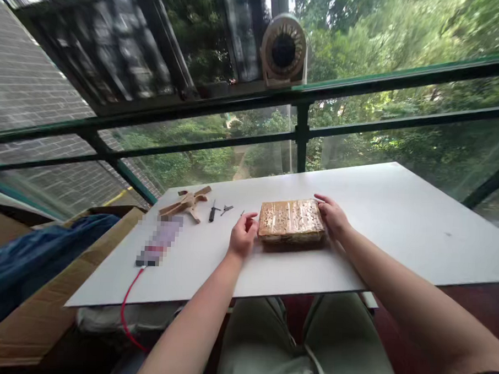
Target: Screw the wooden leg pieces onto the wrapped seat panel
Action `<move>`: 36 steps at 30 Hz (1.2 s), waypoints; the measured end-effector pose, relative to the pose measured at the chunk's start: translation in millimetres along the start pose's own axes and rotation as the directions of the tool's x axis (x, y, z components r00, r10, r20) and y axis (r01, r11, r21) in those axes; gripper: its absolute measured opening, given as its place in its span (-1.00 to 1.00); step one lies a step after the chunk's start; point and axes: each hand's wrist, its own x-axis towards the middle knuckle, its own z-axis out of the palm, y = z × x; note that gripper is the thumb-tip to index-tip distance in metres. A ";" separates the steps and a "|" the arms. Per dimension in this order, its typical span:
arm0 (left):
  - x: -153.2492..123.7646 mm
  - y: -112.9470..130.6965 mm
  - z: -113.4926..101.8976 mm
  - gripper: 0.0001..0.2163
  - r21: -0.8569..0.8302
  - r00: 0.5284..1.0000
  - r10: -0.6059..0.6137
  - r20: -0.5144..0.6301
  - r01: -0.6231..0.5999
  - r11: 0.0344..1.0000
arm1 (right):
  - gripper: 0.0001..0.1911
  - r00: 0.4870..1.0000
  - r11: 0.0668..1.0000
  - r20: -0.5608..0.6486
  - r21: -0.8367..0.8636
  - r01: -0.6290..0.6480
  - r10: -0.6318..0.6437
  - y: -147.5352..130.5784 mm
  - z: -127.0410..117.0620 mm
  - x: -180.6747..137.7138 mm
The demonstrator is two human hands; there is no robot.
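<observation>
No writing, label, brand or number can be read anywhere. The flat brown package (pixel 291 220) on the tabletop (pixel 397 215) has rows of pale marks across its top, too small and blurred to tell whether they are letters. The flat thing (pixel 160 241) lying to its left is pixelated over, so whatever stands on it is illegible.
</observation>
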 end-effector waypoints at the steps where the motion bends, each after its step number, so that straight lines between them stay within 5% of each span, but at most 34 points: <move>1: -0.1 -0.6 0.1 -0.67 0.003 1.000 -0.004 -0.002 0.004 1.000 | -0.44 1.000 1.000 -0.002 -0.012 0.009 -0.009 1.6 0.7 0.6; 7: 0.1 -1.2 0.2 -0.52 0.029 0.999 0.003 0.047 -0.005 1.000 | -0.38 0.995 0.995 0.046 -0.046 0.094 -0.092 14.0 2.9 0.9; 13: 0.0 3.0 -2.4 -0.26 0.030 0.969 0.052 0.242 -0.061 0.998 | -0.44 0.975 0.982 0.117 0.000 0.189 -0.187 17.9 4.0 -4.2; 19: -5.8 11.2 -3.8 -0.13 -0.111 0.961 0.131 0.245 -0.106 0.988 | -0.43 0.945 0.958 0.171 0.121 0.259 -0.277 7.0 6.3 -14.6; 36: -8.2 12.7 -2.9 -0.09 -0.186 0.968 0.094 0.235 -0.050 0.981 | -0.51 0.960 0.998 0.280 0.070 0.006 -0.026 -0.6 3.9 -21.5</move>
